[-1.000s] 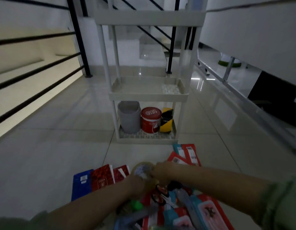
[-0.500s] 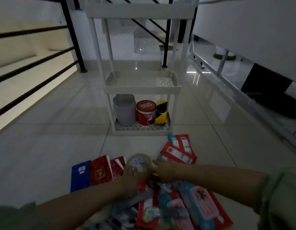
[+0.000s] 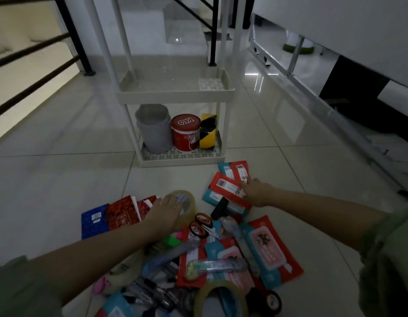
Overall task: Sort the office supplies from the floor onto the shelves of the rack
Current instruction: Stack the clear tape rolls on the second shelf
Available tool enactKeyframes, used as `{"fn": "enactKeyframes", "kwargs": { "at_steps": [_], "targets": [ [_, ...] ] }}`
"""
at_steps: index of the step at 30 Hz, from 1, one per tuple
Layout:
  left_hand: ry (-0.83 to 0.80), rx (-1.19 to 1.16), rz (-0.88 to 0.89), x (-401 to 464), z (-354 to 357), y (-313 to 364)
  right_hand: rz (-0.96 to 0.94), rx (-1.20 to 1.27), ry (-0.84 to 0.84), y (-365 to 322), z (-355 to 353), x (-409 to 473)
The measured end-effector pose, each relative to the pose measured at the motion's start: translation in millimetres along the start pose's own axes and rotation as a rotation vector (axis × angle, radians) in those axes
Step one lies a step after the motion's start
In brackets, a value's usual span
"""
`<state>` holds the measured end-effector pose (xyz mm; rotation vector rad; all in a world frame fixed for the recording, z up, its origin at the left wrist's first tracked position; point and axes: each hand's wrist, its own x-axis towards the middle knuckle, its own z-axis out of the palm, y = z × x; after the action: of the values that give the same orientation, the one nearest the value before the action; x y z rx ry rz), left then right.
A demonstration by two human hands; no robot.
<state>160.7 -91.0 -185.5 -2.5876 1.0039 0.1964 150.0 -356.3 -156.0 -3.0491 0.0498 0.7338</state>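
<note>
A blue notebook [image 3: 93, 221] and a red notebook [image 3: 121, 213] are seen lying flat on the floor [image 3: 49, 179] at the left. Beside them, the left hand [image 3: 165, 211] is laid flat, fingers together, on a clear tape roll [image 3: 183, 208]. Behind, the white rack [image 3: 175, 94] is seen with a grey bin [image 3: 153, 129], a red tin [image 3: 185, 132] and striped tape [image 3: 207, 131] on its bottom shelf. Further right, a red packet [image 3: 225, 191] is touched by the straightened fingers of the right hand [image 3: 257, 191].

The letters "KG" are seen, upside down, in white on the lid of the red tin [image 3: 185, 131] on the rack's bottom shelf [image 3: 182, 154]. Labels on the floor packets are too blurred to be read.
</note>
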Motion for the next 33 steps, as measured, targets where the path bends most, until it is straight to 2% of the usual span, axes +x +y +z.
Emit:
{"fn": "enactKeyframes", "kwargs": {
  "at_steps": [2, 8, 13, 17, 20, 22, 24, 26, 27, 29, 30, 33],
  "targets": [
    [0.06, -0.015, 0.024, 7.9, -8.4, 4.8, 0.059, 0.074, 0.004, 6.3, -3.7, 9.7],
    [0.013, -0.106, -0.071, 34.5, -7.9, 24.7, 0.088, 0.204, -0.005, 13.2, -7.0, 39.7],
    [0.099, -0.144, -0.076, 43.9, -11.3, 29.0, 0.138, 0.175, -0.051, 8.0, 8.0, 49.5],
    [0.046, -0.241, -0.063, 53.6, -12.3, 34.3, 0.133, 0.09, -0.119, -3.5, 15.8, 45.9],
    [0.02, -0.245, -0.247, 52.4, -12.4, 41.4, 0.134, -0.066, -0.071, -17.1, 17.1, 37.8],
    [-0.005, -0.282, -0.364, 48.5, -2.3, 42.6, 0.006, -0.124, 0.06, -29.6, 12.8, 23.2],
    [0.006, -0.271, -0.298, 42.0, 6.2, 33.0, -0.225, -0.217, 0.106, -41.5, 8.8, 5.2],
    [0.037, -0.204, -0.134, 38.1, 20.7, 22.5, -0.37, -0.247, 0.029, -50.3, 10.7, -9.8],
    [0.067, -0.189, -0.056, 36.2, 28.3, 21.3, -0.411, -0.264, -0.04, -53.7, 13.1, -17.1],
    [0.0, -0.143, 0.147, 29.2, 31.6, 11.6, -0.49, -0.305, -0.15, -57.4, 19.2, -31.2],
    [-0.061, -0.135, 0.186, 22.5, 23.0, 6.1, -0.524, -0.33, -0.18, -56.5, 21.8, -36.8],
    [0.039, -0.182, 0.188, 12.7, 33.0, 4.6, -0.519, -0.354, -0.242, -51.5, 24.4, -46.3]
  ]
}}
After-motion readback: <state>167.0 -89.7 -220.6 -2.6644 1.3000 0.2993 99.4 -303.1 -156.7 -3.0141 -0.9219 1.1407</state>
